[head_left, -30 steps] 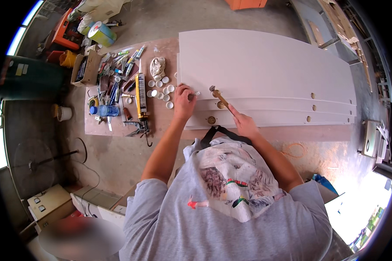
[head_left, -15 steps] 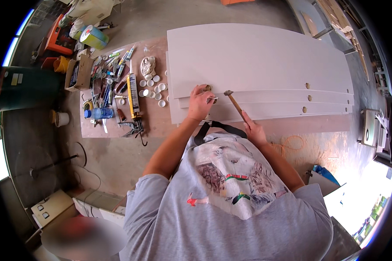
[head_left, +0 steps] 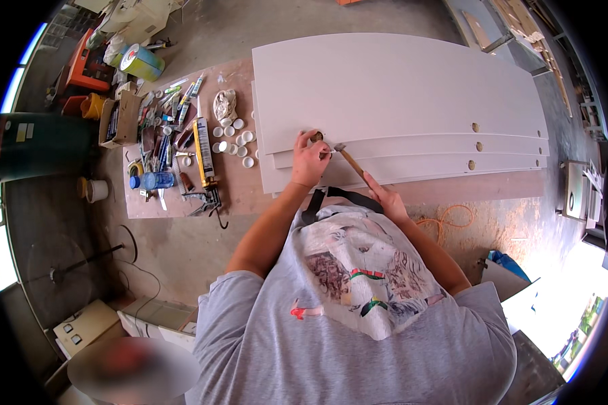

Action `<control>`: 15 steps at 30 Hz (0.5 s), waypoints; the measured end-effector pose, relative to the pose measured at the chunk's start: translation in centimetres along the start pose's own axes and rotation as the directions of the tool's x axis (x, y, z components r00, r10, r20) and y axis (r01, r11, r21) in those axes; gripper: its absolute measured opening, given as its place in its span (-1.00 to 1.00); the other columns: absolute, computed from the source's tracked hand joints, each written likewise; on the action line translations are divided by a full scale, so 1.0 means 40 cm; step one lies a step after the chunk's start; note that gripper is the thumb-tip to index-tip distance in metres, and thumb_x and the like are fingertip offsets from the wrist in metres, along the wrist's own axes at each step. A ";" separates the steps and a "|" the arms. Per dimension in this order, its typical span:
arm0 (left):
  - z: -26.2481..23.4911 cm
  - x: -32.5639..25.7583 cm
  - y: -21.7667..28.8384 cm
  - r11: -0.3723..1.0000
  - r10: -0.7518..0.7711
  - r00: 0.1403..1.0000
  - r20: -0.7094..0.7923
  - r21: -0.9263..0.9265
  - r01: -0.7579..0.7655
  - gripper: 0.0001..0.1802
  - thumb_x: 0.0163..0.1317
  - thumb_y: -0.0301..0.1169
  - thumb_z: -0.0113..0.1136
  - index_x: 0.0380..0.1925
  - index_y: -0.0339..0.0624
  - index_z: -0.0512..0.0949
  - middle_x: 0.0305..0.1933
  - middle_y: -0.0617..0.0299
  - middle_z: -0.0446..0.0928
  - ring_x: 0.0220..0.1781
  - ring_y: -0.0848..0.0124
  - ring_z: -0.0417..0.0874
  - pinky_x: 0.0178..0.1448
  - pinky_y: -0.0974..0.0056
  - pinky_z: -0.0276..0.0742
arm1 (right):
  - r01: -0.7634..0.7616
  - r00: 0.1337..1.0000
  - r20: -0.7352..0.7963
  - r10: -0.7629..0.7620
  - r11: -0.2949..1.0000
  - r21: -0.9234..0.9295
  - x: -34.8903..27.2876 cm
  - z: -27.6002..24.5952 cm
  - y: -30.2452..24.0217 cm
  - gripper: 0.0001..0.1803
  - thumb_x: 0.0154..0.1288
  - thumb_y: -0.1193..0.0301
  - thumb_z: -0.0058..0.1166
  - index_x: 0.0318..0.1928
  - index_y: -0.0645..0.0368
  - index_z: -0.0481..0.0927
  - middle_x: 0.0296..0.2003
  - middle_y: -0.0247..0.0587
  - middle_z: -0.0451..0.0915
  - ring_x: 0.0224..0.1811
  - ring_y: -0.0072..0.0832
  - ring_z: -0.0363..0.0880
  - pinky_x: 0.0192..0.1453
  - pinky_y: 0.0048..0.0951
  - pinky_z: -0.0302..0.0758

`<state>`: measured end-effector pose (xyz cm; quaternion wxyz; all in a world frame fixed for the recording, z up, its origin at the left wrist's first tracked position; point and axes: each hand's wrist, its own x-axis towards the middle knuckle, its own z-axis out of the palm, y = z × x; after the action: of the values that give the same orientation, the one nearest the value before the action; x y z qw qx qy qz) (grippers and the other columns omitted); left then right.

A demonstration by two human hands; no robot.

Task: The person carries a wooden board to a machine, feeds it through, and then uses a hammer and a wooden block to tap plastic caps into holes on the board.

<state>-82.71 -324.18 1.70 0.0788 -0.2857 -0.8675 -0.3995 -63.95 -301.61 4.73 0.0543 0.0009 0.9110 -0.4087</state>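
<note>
My right hand is closed round the wooden handle of a hammer. The hammer's small head is right beside the fingertips of my left hand. That hand rests over the near left part of the stacked white panels, with its fingers bent in a pinch. A small pale or shiny piece shows at its fingertips, too small to name. Just past those fingers is a round brownish hole in the top panel. The panels lie stepped, and similar round holes show near their right ends.
On the table to the left lie a yellow caulking gun, several white round caps, a crumpled cloth, a blue-capped bottle, tubes and hand tools. An orange cord lies on the floor at right.
The hammer head has swung left and slightly down, from apart to right beside my left fingertips. My right hand moved a little left with it. My left hand stays nearly in place.
</note>
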 end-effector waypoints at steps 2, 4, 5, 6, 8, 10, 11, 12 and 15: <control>0.000 0.002 0.005 1.000 -0.008 1.000 -0.001 0.018 0.008 -0.84 0.06 -0.49 0.44 -0.37 -0.04 0.65 -0.36 0.39 0.74 0.38 0.13 0.50 0.61 -0.23 0.16 | 0.007 1.000 0.025 -0.007 1.000 -0.010 0.003 -0.003 -0.005 -0.27 0.50 0.45 0.06 0.58 -0.30 0.21 -0.36 0.16 0.61 -0.32 0.16 0.62 -0.25 0.06 0.52; -0.001 0.003 0.008 1.000 -0.012 1.000 -0.002 0.016 0.012 -0.84 0.06 -0.49 0.45 -0.37 -0.05 0.65 -0.37 0.39 0.74 0.38 0.13 0.50 0.61 -0.23 0.16 | 0.007 0.999 0.033 -0.006 1.000 -0.030 0.003 -0.004 0.001 -0.26 0.49 0.46 0.07 0.59 -0.29 0.20 -0.36 0.16 0.61 -0.32 0.16 0.62 -0.26 0.06 0.53; -0.001 0.004 0.009 1.000 -0.014 1.000 -0.002 0.014 0.014 -0.84 0.05 -0.49 0.45 -0.37 -0.05 0.65 -0.37 0.39 0.74 0.38 0.13 0.50 0.61 -0.23 0.16 | 0.007 0.999 0.037 -0.006 0.999 -0.041 0.003 -0.003 0.004 -0.25 0.48 0.46 0.08 0.59 -0.28 0.19 -0.35 0.16 0.62 -0.32 0.16 0.63 -0.26 0.06 0.53; -0.001 0.004 0.008 1.000 -0.019 1.000 0.005 0.017 0.019 -0.84 0.06 -0.49 0.44 -0.37 -0.05 0.65 -0.37 0.39 0.74 0.38 0.13 0.50 0.61 -0.23 0.16 | 0.029 1.000 0.002 -0.029 0.999 -0.031 0.002 -0.003 0.004 -0.25 0.48 0.46 0.08 0.59 -0.27 0.20 -0.35 0.15 0.62 -0.31 0.16 0.63 -0.26 0.06 0.53; -0.002 0.003 0.005 0.999 -0.029 0.999 0.020 0.022 0.029 -0.85 0.06 -0.49 0.44 -0.37 -0.06 0.64 -0.36 0.38 0.74 0.39 0.13 0.50 0.61 -0.23 0.15 | 0.072 0.995 -0.069 -0.073 0.997 -0.015 -0.003 -0.001 0.001 -0.26 0.48 0.45 0.08 0.59 -0.25 0.20 -0.33 0.15 0.63 -0.31 0.15 0.63 -0.25 0.06 0.53; -0.001 0.000 0.001 0.999 -0.025 0.999 0.021 0.020 0.025 -0.85 0.06 -0.50 0.43 -0.37 -0.06 0.64 -0.36 0.37 0.74 0.39 0.13 0.50 0.61 -0.23 0.15 | 0.033 0.999 0.002 -0.033 0.999 -0.029 0.003 -0.011 -0.006 -0.27 0.49 0.45 0.07 0.59 -0.23 0.21 -0.33 0.15 0.63 -0.30 0.16 0.63 -0.25 0.06 0.53; 0.000 -0.001 0.000 1.000 -0.023 0.999 0.021 0.019 0.023 -0.85 0.07 -0.50 0.42 -0.37 -0.06 0.64 -0.35 0.37 0.74 0.39 0.13 0.50 0.62 -0.23 0.15 | 0.014 0.999 0.036 -0.013 0.999 -0.038 0.005 -0.015 -0.008 -0.28 0.49 0.46 0.07 0.58 -0.22 0.22 -0.33 0.15 0.63 -0.30 0.16 0.63 -0.25 0.05 0.53; -0.002 0.001 0.002 1.000 -0.028 0.999 0.021 0.012 0.028 -0.85 0.07 -0.51 0.42 -0.37 -0.06 0.64 -0.36 0.37 0.74 0.39 0.13 0.50 0.62 -0.22 0.15 | 0.020 1.000 0.008 -0.020 0.999 -0.038 0.006 -0.015 -0.009 -0.29 0.49 0.46 0.06 0.58 -0.22 0.22 -0.34 0.15 0.63 -0.31 0.16 0.62 -0.24 0.05 0.53; -0.003 0.002 0.007 0.999 -0.038 0.999 0.015 -0.005 0.038 -0.85 0.07 -0.52 0.41 -0.37 -0.06 0.63 -0.37 0.36 0.72 0.39 0.13 0.50 0.62 -0.22 0.14 | 0.033 0.999 -0.023 -0.034 0.999 -0.027 0.006 -0.017 -0.010 -0.30 0.50 0.46 0.05 0.58 -0.21 0.23 -0.36 0.15 0.61 -0.31 0.16 0.61 -0.24 0.05 0.52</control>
<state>-82.61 -324.07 1.99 0.0641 -0.2723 -0.8723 -0.4010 -64.26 -301.37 5.47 0.0367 -0.0102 0.9168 -0.3976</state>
